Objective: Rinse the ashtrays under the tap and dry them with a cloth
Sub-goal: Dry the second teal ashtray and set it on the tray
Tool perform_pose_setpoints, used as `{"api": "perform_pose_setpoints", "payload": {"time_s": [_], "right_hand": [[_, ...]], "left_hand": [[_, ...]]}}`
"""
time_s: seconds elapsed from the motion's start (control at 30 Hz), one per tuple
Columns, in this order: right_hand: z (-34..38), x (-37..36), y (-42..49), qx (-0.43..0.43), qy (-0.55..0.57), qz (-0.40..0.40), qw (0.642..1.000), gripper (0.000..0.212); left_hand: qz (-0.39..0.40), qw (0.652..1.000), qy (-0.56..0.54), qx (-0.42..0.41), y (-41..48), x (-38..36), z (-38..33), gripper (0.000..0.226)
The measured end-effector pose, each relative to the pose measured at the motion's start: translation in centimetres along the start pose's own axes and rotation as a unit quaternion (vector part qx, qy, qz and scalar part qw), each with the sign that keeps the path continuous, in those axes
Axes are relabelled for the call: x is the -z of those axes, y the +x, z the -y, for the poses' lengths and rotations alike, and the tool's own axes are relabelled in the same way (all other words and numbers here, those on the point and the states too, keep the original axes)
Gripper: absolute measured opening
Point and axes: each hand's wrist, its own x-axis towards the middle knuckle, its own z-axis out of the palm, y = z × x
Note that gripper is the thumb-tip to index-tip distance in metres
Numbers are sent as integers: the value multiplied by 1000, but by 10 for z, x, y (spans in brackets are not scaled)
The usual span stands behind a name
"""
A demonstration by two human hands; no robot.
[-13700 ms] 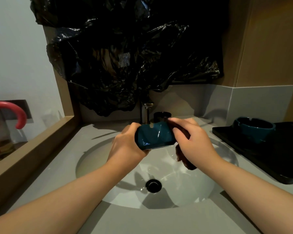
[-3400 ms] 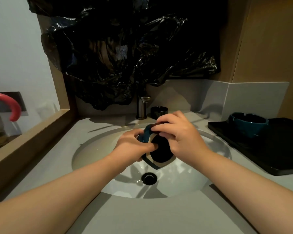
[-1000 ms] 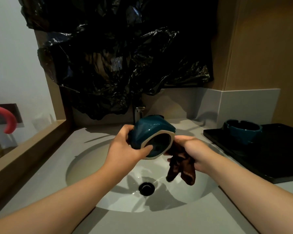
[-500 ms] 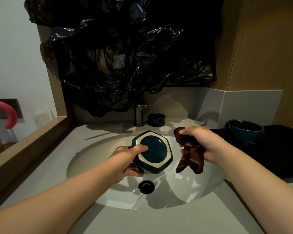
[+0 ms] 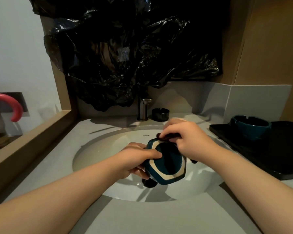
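Observation:
My left hand [image 5: 135, 159] grips a teal hexagonal ashtray [image 5: 166, 169] by its left side, over the white basin [image 5: 98, 151], underside with its cream ring turned toward me. My right hand [image 5: 188, 141] holds a dark brown cloth [image 5: 167, 136] and presses it against the ashtray's upper right edge; most of the cloth is hidden under the hand. A second teal ashtray [image 5: 250, 126] stands on a black tray [image 5: 281, 149] at the right. A small black ashtray [image 5: 160, 114] sits beside the tap [image 5: 143, 108], which shows no running water.
A black plastic bag [image 5: 134, 48] hangs on the wall above the tap. The drain [image 5: 148, 183] lies below the held ashtray. A wooden ledge [image 5: 29, 142] borders the grey counter on the left, with a pink curved handle [image 5: 12, 107] beyond it.
My right hand has brought the cloth from hanging at the right onto the ashtray's upper edge. My left hand has lowered the ashtray slightly, underside still toward me.

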Motion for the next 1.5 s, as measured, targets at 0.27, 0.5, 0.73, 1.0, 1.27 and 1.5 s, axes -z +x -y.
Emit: {"api": "perform_pose_setpoints", "payload": {"time_s": [0.27,0.5,0.73,1.0,1.27,1.5], "right_hand": [[20,-8,-4,84,-98,35,991,39],[1,0,-1,-30,15,-39,999,45],[-11,4,-2,-58,31,-33,997,39],[-17,6,2,-87,78,-57,991,36],[-22,21,0,-152,84,-97,980,34],[0,3,-4,-24,-8,-31,999,31]], "left_hand": [[-1,1000,12,-3,0,0,1,33],[-28,999,-12,-41,0,0,0,26],[-26,999,-23,-38,0,3,0,28],[-61,993,-93,-43,2,4,0,24],[-89,983,-160,-19,3,8,-1,23],[-59,993,-96,-22,2,3,-1,28]]}}
